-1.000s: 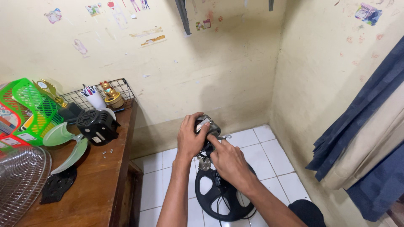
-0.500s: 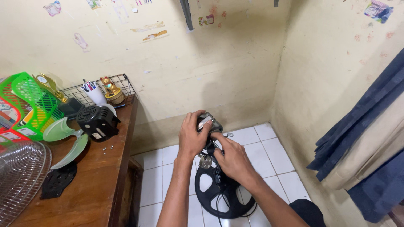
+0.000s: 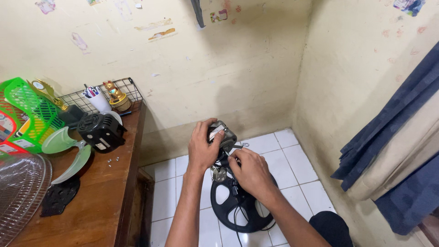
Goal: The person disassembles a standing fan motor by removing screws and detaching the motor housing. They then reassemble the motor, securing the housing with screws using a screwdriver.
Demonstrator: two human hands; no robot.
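A wooden table [image 3: 98,201] fills the lower left of the view, set against a pale yellow wall; white floor tiles [image 3: 297,160] run from its side to the corner of the room, and dark blue and beige curtains [image 3: 393,151] hang at the right. On the table's near end lies a clear wire fan guard [image 3: 18,192], and behind it stands a green plastic basket [image 3: 27,110]. A pale green fan blade [image 3: 68,153] rests between them and a black motor cover [image 3: 101,131]. A flat black plate [image 3: 59,195] lies just beside the blade's tip. At the table's far end a black wire rack [image 3: 130,88] holds a white cup of pens [image 3: 97,99] and a small gold figurine [image 3: 116,95]. A few tiny screws [image 3: 113,159] lie loose on the wood near the motor cover.

Out over the tiles, the person holds a fan motor [image 3: 224,137] on its stand, with the round black base [image 3: 240,206] below it. The left hand [image 3: 203,148] is wrapped around the motor's left side, fingers curled over its top, gripping it. The right hand [image 3: 251,173] is closed just below and to the right of the motor, pinching a thin metal tool [image 3: 227,153] whose tip touches the motor's underside. A black cord [image 3: 236,219] trails down across the base.
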